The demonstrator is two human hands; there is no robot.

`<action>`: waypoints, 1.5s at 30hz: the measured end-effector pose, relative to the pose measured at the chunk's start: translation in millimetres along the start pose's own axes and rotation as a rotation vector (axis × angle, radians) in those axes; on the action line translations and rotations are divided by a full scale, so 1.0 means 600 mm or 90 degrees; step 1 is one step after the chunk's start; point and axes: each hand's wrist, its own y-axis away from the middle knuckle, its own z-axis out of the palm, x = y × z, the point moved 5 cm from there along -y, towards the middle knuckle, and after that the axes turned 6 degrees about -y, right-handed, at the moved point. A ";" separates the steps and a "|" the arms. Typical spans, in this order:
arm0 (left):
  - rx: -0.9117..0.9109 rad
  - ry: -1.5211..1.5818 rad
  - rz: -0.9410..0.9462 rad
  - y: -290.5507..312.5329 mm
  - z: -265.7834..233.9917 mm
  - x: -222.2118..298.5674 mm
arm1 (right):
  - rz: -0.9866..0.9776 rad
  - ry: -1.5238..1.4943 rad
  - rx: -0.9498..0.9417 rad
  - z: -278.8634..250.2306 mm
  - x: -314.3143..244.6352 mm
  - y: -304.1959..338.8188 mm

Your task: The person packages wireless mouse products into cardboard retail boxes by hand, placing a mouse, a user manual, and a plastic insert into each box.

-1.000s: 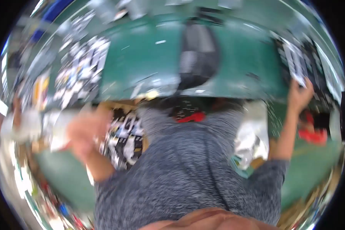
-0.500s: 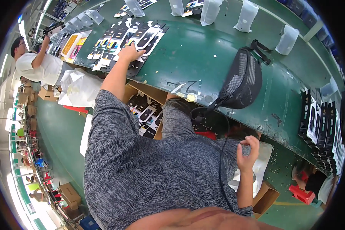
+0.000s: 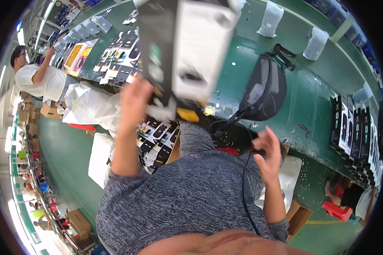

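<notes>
A flattened black-and-white printed carton (image 3: pixel 200 49) is raised in front of me, smeared by motion. Its lower left edge is in my left hand (image 3: pixel 135 100), which is closed on it and also blurred. Behind it on the green table, rows of similar flat cartons (image 3: pixel 120 55) lie overlapping. More flat cartons (image 3: pixel 155 142) fill an open cardboard box below the table edge, by my left knee. My right hand (image 3: pixel 269 156) is held above my right thigh, fingers apart and slightly curled, with nothing in it.
A black-and-grey waist bag (image 3: pixel 266 87) lies on the green table (image 3: pixel 302 97), its strap hanging over the edge. Erected black-and-white boxes (image 3: pixel 355 131) stand in a row at the right. Translucent plastic-wrapped items (image 3: pixel 315 44) line the far side. Another person (image 3: pixel 40 74) works at far left.
My left hand has taken a flat carton off the table and lifted it toward me. My right hand has risen a little, and its fingers have spread.
</notes>
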 end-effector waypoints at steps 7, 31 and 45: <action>-0.189 0.442 0.027 0.117 0.190 0.012 | -0.112 0.231 -0.211 0.172 -0.064 -0.084; 0.061 0.357 -0.004 0.108 0.130 0.042 | -0.358 0.196 -0.011 0.144 -0.149 -0.101; -0.212 0.452 0.078 0.049 0.174 0.115 | -0.111 -0.153 -0.237 0.137 -0.134 -0.148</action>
